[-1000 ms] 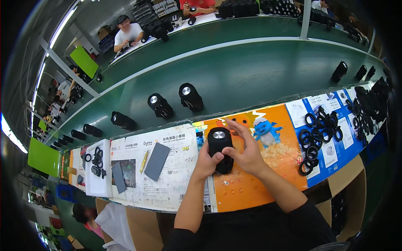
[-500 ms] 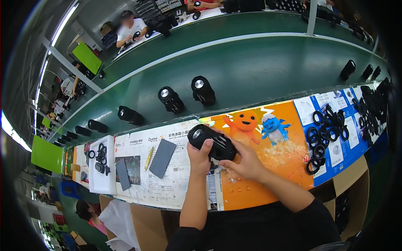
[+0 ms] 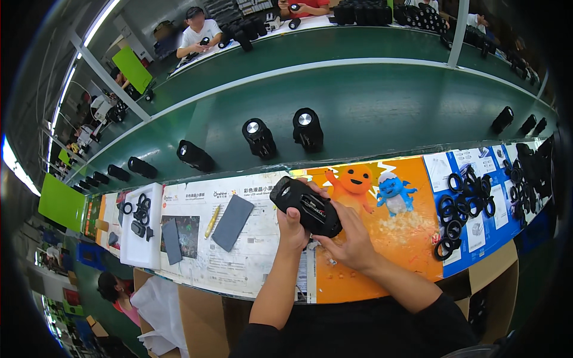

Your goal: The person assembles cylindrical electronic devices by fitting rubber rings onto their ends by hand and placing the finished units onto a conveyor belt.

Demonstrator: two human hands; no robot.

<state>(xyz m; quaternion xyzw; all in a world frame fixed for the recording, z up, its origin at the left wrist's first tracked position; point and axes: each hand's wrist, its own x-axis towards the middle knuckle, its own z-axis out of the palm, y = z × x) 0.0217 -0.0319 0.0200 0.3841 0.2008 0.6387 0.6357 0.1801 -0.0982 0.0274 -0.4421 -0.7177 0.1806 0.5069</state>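
Observation:
A black, roughly cylindrical portable speaker is held between my two hands over the bench, a long recessed panel on its side facing up. My left hand wraps its left end, thumb pressed against the near side. Around the right end close the fingers of my right hand, with the thumb beneath. Beyond the hands, two similar speakers stand upright on the green surface, a nearer-left one and another, silver discs on their tops. Another black speaker lies tilted farther left.
Black rings lie piled on the blue sheet at right. To the left are a grey slab, a yellow pen and a white foam tray with black parts. Cardboard boxes stand below the bench edge. Co-workers sit across.
The speaker has been rolled in my hands, so its recessed side panel now shows more and its round end less. The whole view has shifted slightly.

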